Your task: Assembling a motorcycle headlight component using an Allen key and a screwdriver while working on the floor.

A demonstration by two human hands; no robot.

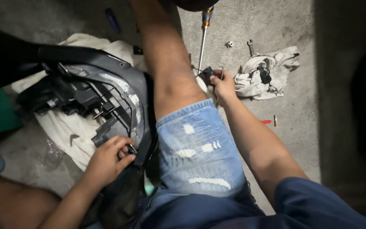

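The left hand (106,159) pinches a small metal clip at the lower edge of a dark moulded plastic panel (102,93), stiff yet probably brittle at its ribs, lying on a cream cloth (64,131); the right hand (223,85) closes on a small black connector (207,73), light and wiry, beside a long screwdriver (204,34) on rough concrete

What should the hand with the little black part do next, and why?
Probably bring the small black part in the right hand across the knee to the dark plastic panel. The left hand already pinches the panel's edge, holding it steady on the white cloth, so it looks ready for the part. The screwdriver lies untouched.
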